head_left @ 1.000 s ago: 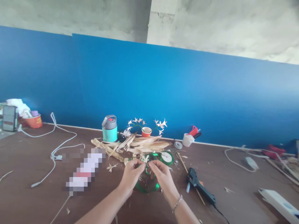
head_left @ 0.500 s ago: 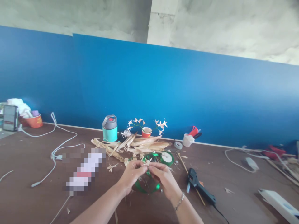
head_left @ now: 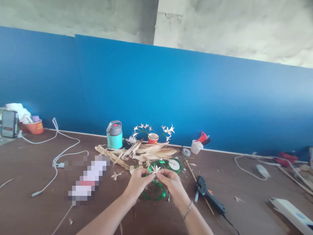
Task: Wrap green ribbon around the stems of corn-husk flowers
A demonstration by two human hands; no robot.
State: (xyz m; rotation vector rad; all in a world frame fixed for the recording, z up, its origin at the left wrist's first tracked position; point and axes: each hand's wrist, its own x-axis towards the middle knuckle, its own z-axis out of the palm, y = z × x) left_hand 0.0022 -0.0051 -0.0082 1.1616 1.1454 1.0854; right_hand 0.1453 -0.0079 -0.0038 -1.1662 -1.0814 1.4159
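A small pale flower (head_left: pixel 155 169), apparently made of dried husk, is pinched between both hands with its petals spread upward. My left hand (head_left: pixel 140 181) grips its base from the left, thumb and fingertips pressed together. From the other side my right hand (head_left: pixel 170 181), with a bracelet at the wrist, pinches it too. Green ribbon (head_left: pixel 156 195) lies in loops below the hands, and its spool (head_left: pixel 174 165) rests just beyond. Dried corn husks (head_left: pixel 154 151) are heaped behind. A second husk flower (head_left: pixel 116 176) lies on the table to the left.
An orange paper cup (head_left: pixel 153 139) at the back holds flower stems. Near it stand a turquoise flask (head_left: pixel 114 138), a tape roll (head_left: pixel 186 152) and a white cup (head_left: pixel 196 147). A glue gun (head_left: pixel 209 195) lies right, over a thin stick. White cables (head_left: pixel 57 153) run across the left.
The flower between my fingers has turned slightly and its petals show more openly. Both hands stay nearly in place, still pinching it. The ribbon loop below has shifted a little.
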